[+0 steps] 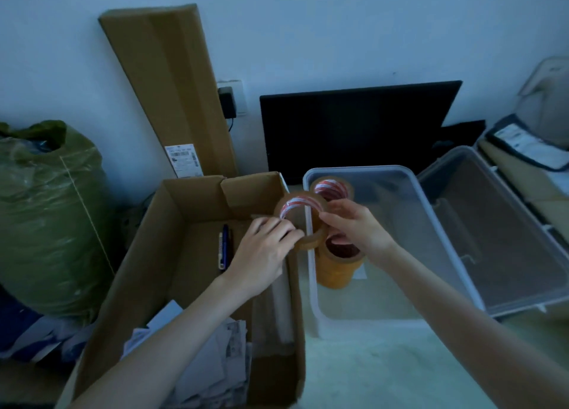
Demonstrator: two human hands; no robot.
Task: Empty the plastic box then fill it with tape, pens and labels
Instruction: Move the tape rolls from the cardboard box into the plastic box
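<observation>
A brown tape roll [300, 206] with a red-and-white core hangs tilted above the rim between the cardboard box and the clear plastic box [369, 313]. My left hand [261, 254] pinches its near left edge, and my right hand [354, 226] grips its right side. Inside the plastic box lie another brown roll [334, 189] at the far left corner and a stack of orange-brown rolls [337, 270] below my right hand. Pens [224, 250] lie on the floor of the cardboard box [172, 223]. Loose paper labels [212, 359] are piled at its near end.
The plastic box's clear lid [498, 233] lies to the right. A tall flat carton [172, 88] leans on the wall, and a black screen [354, 128] stands behind the boxes. A green bag [46, 214] sits at the left, parcels [529, 149] at the far right.
</observation>
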